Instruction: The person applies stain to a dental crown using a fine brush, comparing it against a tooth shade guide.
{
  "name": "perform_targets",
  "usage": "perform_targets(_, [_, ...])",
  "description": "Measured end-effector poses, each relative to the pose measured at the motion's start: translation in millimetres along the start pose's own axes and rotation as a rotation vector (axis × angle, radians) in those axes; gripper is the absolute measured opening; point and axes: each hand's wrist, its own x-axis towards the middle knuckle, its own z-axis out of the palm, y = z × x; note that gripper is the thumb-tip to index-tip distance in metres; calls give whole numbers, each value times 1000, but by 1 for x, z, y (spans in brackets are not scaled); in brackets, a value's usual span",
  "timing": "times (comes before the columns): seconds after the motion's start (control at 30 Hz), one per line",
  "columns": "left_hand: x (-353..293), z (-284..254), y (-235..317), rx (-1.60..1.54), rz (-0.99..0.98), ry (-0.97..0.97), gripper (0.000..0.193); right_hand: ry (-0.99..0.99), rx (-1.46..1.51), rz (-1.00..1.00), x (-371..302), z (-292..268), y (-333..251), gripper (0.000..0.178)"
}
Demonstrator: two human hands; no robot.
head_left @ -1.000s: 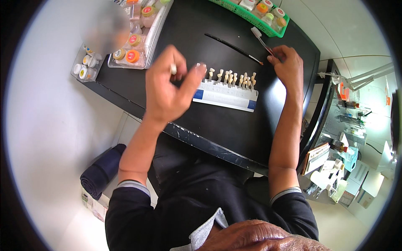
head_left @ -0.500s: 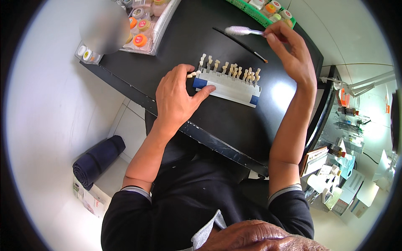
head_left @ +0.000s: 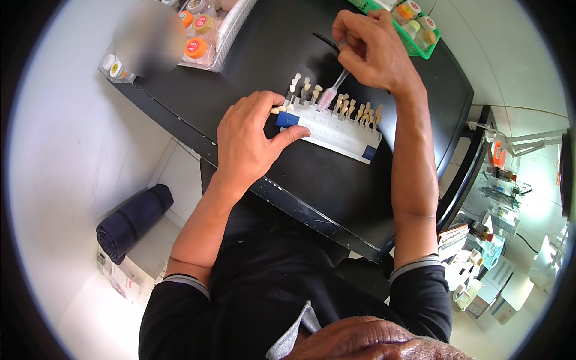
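Observation:
A dental shade guide (head_left: 336, 137), a white holder with blue ends and a row of tooth-shaped tabs, lies on the black table. My left hand (head_left: 246, 135) grips its left end, thumb over the front face and fingers at the back edge. With my right hand (head_left: 379, 51) closed round its handle, a toothbrush (head_left: 327, 98) points down, its pinkish-white bristle head at the row of tabs left of the middle. I cannot tell how firmly the bristles touch. A thin black brush (head_left: 324, 40) lies behind, partly hidden by my right hand.
At the back left stands a white basket (head_left: 231, 37) of capped jars, beside a small clear box (head_left: 117, 69). A green basket (head_left: 414, 45) with jars sits at the back right. The table's front edge (head_left: 312, 219) runs before me. A cluttered side counter is at right.
My right hand has moved left and turned, bringing the toothbrush head from behind the guide down to its tabs. My left hand keeps its grip on the guide.

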Motion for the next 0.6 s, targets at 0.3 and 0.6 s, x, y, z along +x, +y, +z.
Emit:
perform_targets(0.3, [1,0,0,10,-8,-23,56,50,101,-1,11,-1,-21,18])
perform_targets(0.6, [1,-3,1,15,-22,-34,56,96,77,23,12,-4,-33,19])
